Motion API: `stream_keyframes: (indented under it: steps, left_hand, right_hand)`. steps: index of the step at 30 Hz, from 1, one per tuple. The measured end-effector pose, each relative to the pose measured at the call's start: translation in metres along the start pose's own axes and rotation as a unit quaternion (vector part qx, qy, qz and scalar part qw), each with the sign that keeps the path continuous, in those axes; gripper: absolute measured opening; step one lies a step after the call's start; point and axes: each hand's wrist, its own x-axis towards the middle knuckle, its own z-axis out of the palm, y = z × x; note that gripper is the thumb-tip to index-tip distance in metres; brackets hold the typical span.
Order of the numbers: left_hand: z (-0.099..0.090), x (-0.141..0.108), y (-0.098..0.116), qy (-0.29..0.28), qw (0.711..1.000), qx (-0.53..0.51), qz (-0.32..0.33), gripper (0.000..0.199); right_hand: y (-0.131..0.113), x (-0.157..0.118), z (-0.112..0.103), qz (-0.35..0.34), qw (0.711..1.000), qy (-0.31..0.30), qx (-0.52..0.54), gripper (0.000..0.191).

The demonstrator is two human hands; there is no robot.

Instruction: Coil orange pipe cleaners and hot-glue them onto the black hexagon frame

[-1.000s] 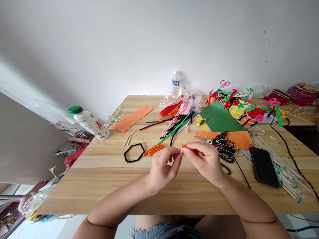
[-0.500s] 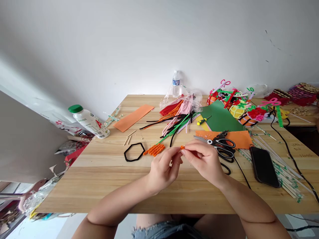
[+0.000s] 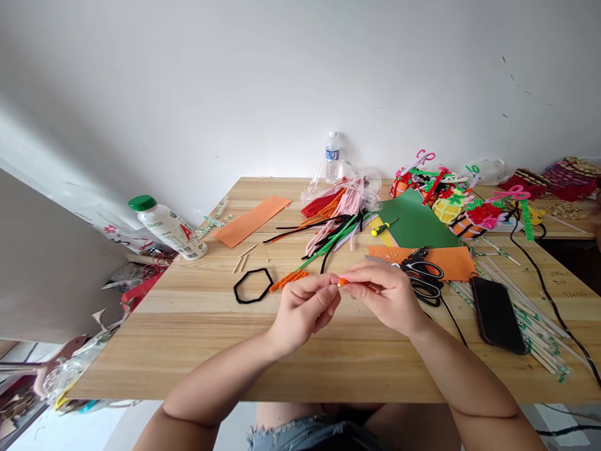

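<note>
While both hands hover above the desk (image 3: pixel 188 338), the left hand (image 3: pixel 303 310) and right hand (image 3: pixel 387 294) meet, fingers pinched together on an orange pipe cleaner (image 3: pixel 344 282); just beyond lie orange coils (image 3: pixel 288 279), a black hexagon (image 3: pixel 253 285) and scissors (image 3: pixel 420 275).

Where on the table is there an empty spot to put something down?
Bare wood lies on the table along the near edge, left of the left hand, below the black hexagon loop. More shows between the orange paper strip and the white bottle. It is crowded by the scissors and phone.
</note>
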Motion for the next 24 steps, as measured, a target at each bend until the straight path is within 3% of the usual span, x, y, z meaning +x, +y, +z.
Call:
stream_keyframes:
  steps: [3,5,7,12,14,16,20,22,24]
  left_hand:
    - [0.001,0.003,0.004,-0.043,0.999,-0.014,-0.013,0.025]
    - [0.001,0.004,0.006,-0.053,0.997,0.056,0.013,0.024]
    - [0.002,0.004,0.008,-0.025,0.983,0.163,0.079,0.019]
    - [0.002,0.004,0.012,0.047,0.869,0.395,0.294,0.013]
    - [0.002,0.003,0.011,0.040,0.861,0.402,0.308,0.010]
    - [0.001,0.003,0.010,0.028,0.893,0.365,0.261,0.007]
    - [-0.002,0.007,0.008,0.040,0.970,0.230,0.068,0.023]
    - [-0.003,0.011,0.009,0.032,0.983,0.182,0.001,0.030]
    - [-0.004,0.014,0.011,0.024,0.985,0.167,-0.024,0.033]
  right_hand:
    - [-0.001,0.002,-0.004,0.040,0.998,-0.003,0.046,0.006]
    - [-0.002,0.002,-0.005,0.052,0.998,0.005,0.047,0.006]
    - [-0.004,0.002,-0.005,0.053,0.998,0.010,0.031,0.006]
    - [-0.008,-0.001,-0.002,0.006,0.996,0.023,-0.089,0.005]
    - [-0.008,-0.003,0.000,-0.025,0.988,0.026,-0.152,0.008]
    - [-0.008,-0.006,0.001,-0.060,0.975,0.018,-0.212,0.010]
    - [-0.009,-0.010,0.004,-0.090,0.942,-0.027,-0.321,0.010]
    - [-0.011,-0.010,0.004,-0.093,0.923,-0.054,-0.370,0.014]
    - [-0.013,-0.009,0.004,-0.100,0.907,-0.071,-0.402,0.017]
